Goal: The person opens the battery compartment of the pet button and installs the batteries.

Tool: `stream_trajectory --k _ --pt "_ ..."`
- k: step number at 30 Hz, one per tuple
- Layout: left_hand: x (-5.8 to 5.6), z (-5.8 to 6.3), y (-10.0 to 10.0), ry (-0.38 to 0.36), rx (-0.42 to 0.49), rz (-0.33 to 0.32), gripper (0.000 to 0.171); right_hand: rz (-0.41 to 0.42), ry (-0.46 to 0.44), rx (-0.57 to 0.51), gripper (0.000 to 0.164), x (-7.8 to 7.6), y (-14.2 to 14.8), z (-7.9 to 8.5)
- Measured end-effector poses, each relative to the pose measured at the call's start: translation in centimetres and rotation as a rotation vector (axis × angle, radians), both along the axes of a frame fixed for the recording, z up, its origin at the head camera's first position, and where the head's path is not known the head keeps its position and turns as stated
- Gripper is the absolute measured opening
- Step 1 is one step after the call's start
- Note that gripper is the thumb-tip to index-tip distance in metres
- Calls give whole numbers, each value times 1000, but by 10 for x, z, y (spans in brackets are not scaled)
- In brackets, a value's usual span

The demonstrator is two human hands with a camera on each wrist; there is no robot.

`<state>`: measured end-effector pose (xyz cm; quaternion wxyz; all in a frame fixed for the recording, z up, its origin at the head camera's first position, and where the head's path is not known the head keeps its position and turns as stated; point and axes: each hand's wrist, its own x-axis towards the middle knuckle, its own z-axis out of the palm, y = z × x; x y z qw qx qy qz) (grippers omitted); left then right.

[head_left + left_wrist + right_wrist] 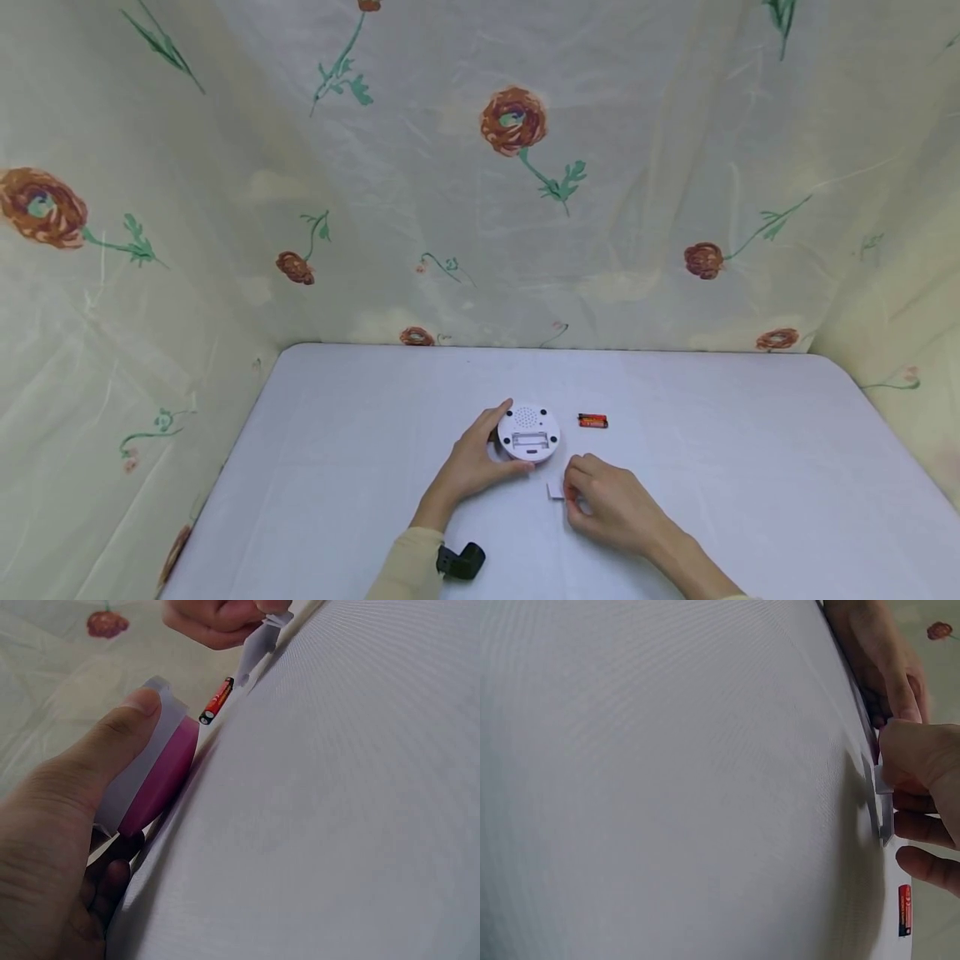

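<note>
A round white device (534, 456) lies with its speaker holes and uncovered, vacant battery compartment facing up; the left wrist view shows pink on its lower side (166, 776). My left hand (471, 460) grips it by the rim from the left, thumb at the near edge and fingers at the far edge. Just to the right and nearer, my right hand (611, 504) pinches a small white battery cover (555, 491), partly hidden by the fingers, low over the table. Red and black batteries (592, 421) lie side by side beyond the right hand.
The table (360, 417) has a plain white cloth and rounded far corners. Floral fabric (600, 250) hangs behind it and along both sides. A black wrist device (462, 562) is strapped over the left sleeve.
</note>
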<state>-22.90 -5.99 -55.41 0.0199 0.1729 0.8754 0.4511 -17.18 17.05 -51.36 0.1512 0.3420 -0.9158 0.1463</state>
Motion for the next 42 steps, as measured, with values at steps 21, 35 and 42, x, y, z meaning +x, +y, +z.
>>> stream_trajectory --k 21,35,42 --pt "-2 -1 2 -5 13 -11 99 10 -88 7 19 -1 4 -3" --pt "-1 -1 -1 -29 1 2 99 -20 -289 -156 16 -11 9 -5" --pt "-2 -2 -1 -33 -7 5 99 -197 -360 -379 14 -29 22 -9"
